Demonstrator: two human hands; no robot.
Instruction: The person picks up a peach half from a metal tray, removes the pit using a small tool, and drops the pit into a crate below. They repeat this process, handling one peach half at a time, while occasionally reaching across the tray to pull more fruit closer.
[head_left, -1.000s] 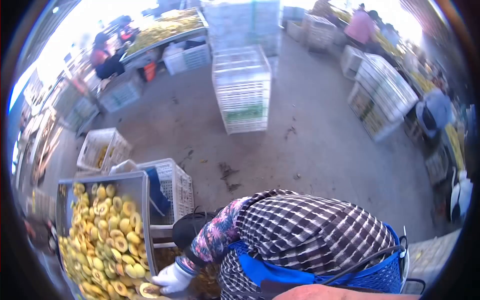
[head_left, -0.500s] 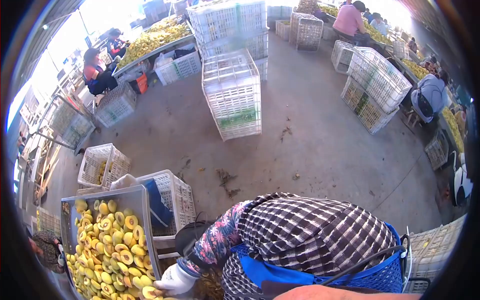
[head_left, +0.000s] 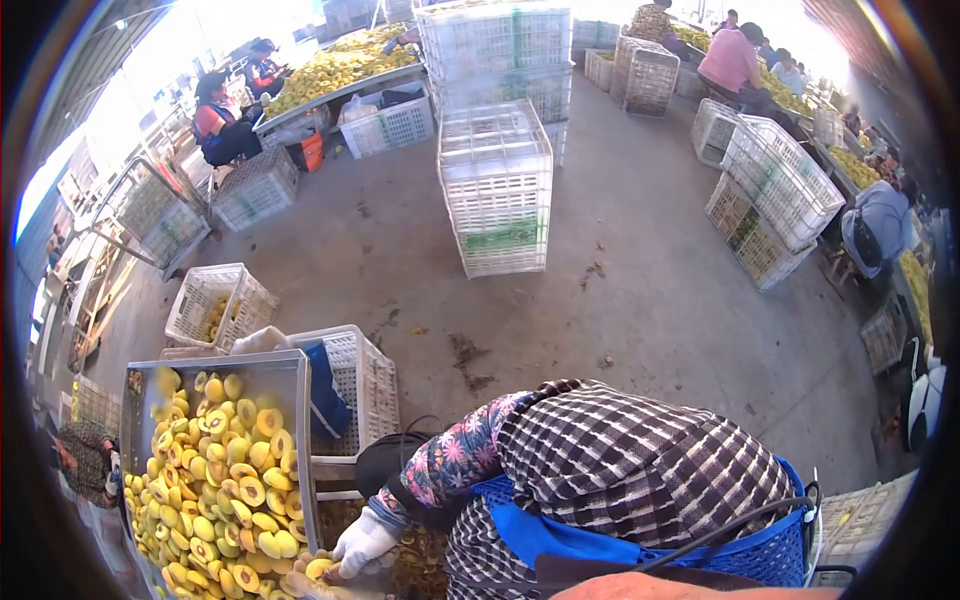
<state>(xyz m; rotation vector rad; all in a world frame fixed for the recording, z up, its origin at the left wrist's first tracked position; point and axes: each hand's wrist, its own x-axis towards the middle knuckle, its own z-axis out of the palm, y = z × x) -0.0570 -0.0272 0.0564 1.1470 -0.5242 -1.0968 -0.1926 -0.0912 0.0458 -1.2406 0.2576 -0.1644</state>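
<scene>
My right hand [head_left: 366,543], in a white glove below a floral sleeve, is at the near edge of a metal-rimmed tray [head_left: 305,425]. Its fingers are closed at a yellow fruit [head_left: 320,568], which they seem to grip. Many halved yellow fruits [head_left: 225,480] fill the tray, some showing a brown hollow in the cut face. A brownish shape beside the gripped fruit at the bottom edge may be the fingers of my left hand; too little shows to tell. Dark scraps lie below my right wrist.
White plastic crates [head_left: 375,385] stand beside the tray, one with a blue cloth [head_left: 328,390] over its rim. A tall crate stack [head_left: 497,190] is on the concrete floor ahead. People sit at fruit-laden tables on both sides; a person [head_left: 85,455] is at the left edge.
My right hand has drawn back slightly from the tray's edge, and the fruit now sits at its fingertips. The surroundings have shifted to the right in view as my head turned.
</scene>
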